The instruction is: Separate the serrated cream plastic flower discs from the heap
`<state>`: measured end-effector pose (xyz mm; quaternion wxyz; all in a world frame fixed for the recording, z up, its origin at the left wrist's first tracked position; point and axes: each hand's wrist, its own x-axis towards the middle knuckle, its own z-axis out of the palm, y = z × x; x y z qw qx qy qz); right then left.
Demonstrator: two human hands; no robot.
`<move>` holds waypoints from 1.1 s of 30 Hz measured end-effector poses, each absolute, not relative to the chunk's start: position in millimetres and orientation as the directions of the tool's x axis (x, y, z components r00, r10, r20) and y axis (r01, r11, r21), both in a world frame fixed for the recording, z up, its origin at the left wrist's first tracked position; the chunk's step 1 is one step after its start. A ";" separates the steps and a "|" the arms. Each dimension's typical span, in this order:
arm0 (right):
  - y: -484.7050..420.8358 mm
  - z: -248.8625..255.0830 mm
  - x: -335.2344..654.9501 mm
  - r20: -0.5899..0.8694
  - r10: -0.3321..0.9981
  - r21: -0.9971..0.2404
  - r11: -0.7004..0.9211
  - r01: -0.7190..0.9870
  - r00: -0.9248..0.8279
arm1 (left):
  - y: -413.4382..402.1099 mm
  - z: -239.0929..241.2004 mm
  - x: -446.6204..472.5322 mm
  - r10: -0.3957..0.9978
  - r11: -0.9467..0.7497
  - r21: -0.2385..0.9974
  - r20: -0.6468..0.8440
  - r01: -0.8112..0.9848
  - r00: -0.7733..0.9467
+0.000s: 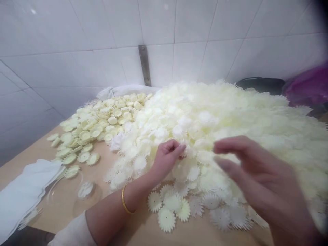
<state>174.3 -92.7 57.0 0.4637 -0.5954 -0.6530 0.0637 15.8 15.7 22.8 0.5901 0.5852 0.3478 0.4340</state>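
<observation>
My left hand (pixel 170 153) is over the near side of a large heap of pale yellow-white, flower-shaped pieces (pixel 205 116) with toothed edges. Its thumb and fingers are pinched together, and whatever they hold is too small or hidden to make out. To the right, my right hand (pixel 258 174) is raised in front of the same heap, blurred. A small gap shows between its thumb and curled fingers, with nothing visible in it. Below the hands, several loose flower-shaped pieces (pixel 166 218) with small centre holes lie flat on the table.
Thicker yellowish stacked flower pieces (pixel 112 119) lie at the back left of the wooden table (pixel 61 196). A white cloth (pixel 30 188) and a clear round dish (pixel 94 194) with a white lump stand front left. Behind are a tiled wall (pixel 102 27), a metal strip (pixel 145 65) and a purple bag (pixel 307 85).
</observation>
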 end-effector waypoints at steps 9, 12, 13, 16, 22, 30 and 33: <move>-41.0 66.0 173.7 0.421 0.905 -0.756 0.312 0.575 0.063 | 13.2 39.0 29.6 0.872 -0.011 0.980 0.106 -0.197 0.477; -40.3 62.1 176.5 0.413 0.860 -0.809 0.195 0.555 0.299 | 12.4 41.7 33.2 0.845 0.004 0.974 0.117 -0.225 0.522; -40.1 61.4 176.7 0.411 0.833 -0.822 0.164 0.545 0.369 | 11.4 42.6 34.4 0.834 0.008 0.972 0.123 -0.235 0.537; -40.0 61.2 177.8 0.437 0.756 -0.827 0.124 0.549 0.487 | 7.1 45.7 37.0 0.813 0.019 0.966 0.136 -0.259 0.567; -42.5 77.0 210.7 0.572 0.462 -0.794 0.106 0.599 0.678 | 10.2 42.8 33.1 0.833 0.087 0.957 0.082 -0.276 0.546; -40.1 106.3 204.8 0.623 0.723 -0.442 0.011 0.897 0.298 | 23.2 35.7 33.9 0.835 0.151 0.947 0.030 -0.282 0.549; -37.3 110.6 186.5 0.606 0.790 -0.448 0.237 0.862 0.097 | 24.7 38.7 32.5 0.848 0.156 0.942 0.027 -0.297 0.529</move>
